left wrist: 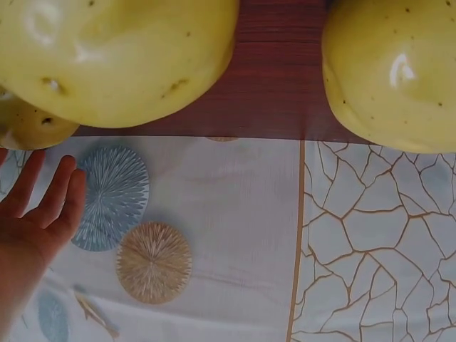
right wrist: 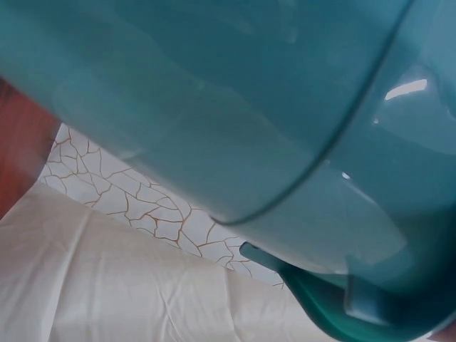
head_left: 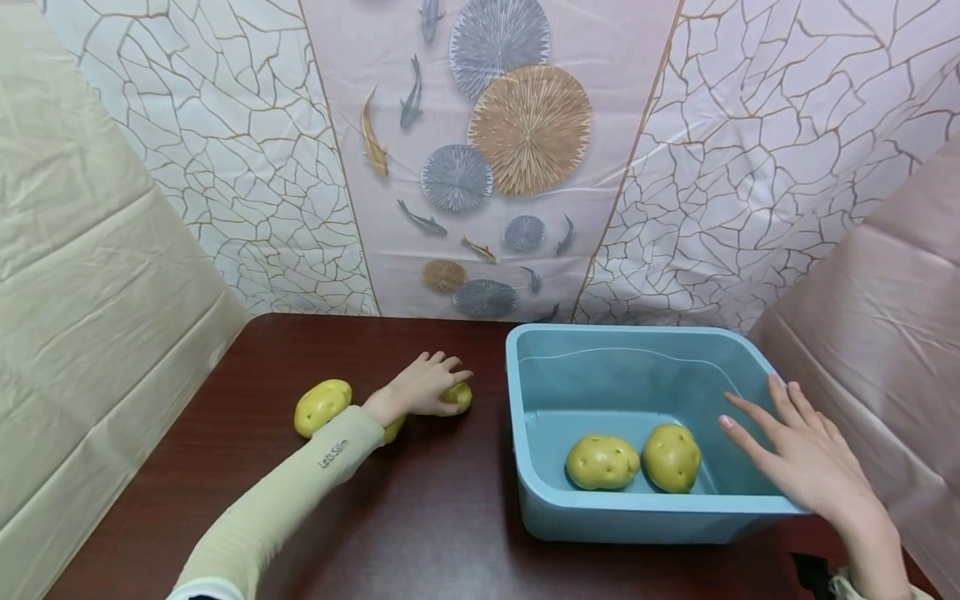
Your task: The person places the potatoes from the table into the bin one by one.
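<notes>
My left hand reaches over a yellow potato on the table, thumb and fingers spread around it. In the left wrist view, its fingers lie fairly straight beside that potato. A second potato is partly hidden beneath the left wrist, and a third lies farther left. At the right side of a blue plastic bin, my right hand rests by the rim with fingers spread. Inside the bin sit two potatoes, one beside the other. The right wrist view shows mostly bin wall, no fingers.
The dark reddish-brown table ends at a patterned cloth backdrop. Beige cloth hangs along the left side, and more cloth along the right, close to the bin.
</notes>
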Action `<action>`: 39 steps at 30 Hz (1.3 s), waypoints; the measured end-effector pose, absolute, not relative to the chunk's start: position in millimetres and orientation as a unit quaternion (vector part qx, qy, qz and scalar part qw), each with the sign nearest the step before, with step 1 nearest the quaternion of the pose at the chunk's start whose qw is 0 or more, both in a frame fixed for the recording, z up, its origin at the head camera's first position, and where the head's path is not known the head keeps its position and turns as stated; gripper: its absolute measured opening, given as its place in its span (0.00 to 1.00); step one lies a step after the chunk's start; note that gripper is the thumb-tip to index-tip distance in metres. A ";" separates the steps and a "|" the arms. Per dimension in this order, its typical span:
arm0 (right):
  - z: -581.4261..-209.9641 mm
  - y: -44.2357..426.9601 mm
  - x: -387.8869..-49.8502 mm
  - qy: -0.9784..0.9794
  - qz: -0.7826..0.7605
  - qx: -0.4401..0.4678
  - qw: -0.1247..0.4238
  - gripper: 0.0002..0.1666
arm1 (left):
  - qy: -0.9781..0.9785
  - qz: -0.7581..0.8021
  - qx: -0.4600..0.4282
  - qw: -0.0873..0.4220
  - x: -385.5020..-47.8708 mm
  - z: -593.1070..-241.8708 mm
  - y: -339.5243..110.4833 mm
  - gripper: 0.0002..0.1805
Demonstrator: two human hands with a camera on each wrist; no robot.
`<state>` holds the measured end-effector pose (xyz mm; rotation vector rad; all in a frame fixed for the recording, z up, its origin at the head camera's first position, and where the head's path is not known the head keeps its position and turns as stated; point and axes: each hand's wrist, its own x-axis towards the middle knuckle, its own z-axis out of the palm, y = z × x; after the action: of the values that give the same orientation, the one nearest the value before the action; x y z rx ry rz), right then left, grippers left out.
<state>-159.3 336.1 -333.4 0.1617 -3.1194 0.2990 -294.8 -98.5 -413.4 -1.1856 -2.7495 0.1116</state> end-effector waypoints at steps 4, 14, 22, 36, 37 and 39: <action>-333.7 336.3 -159.2 -0.994 0.096 0.051 0.003 0.39 | -0.915 0.044 -0.394 0.072 -297.4 -416.7 -97.8 0.31; -333.1 335.6 -159.8 -0.994 0.094 0.055 0.009 0.39 | -0.923 0.041 -0.382 0.027 -299.6 -418.9 -95.3 0.32; -332.5 335.9 -159.5 -0.994 0.096 0.053 0.004 0.39 | -0.929 0.056 -0.366 0.004 -296.4 -419.7 -94.3 0.34; -333.0 336.1 -159.3 -0.994 0.097 0.052 0.002 0.39 | -0.930 0.064 -0.361 0.005 -294.6 -423.2 -92.9 0.37; -332.9 336.1 -159.3 -0.994 0.097 0.052 0.002 0.39 | -0.930 0.065 -0.361 0.005 -294.7 -423.3 -92.9 0.37; -332.6 336.0 -159.4 -0.994 0.097 0.053 0.002 0.39 | -0.931 0.066 -0.360 0.003 -295.0 -423.3 -93.1 0.37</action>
<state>-159.4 336.0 -332.6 0.1653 -3.1181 0.3042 -295.0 -93.1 -423.3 -1.1291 -2.9177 0.2072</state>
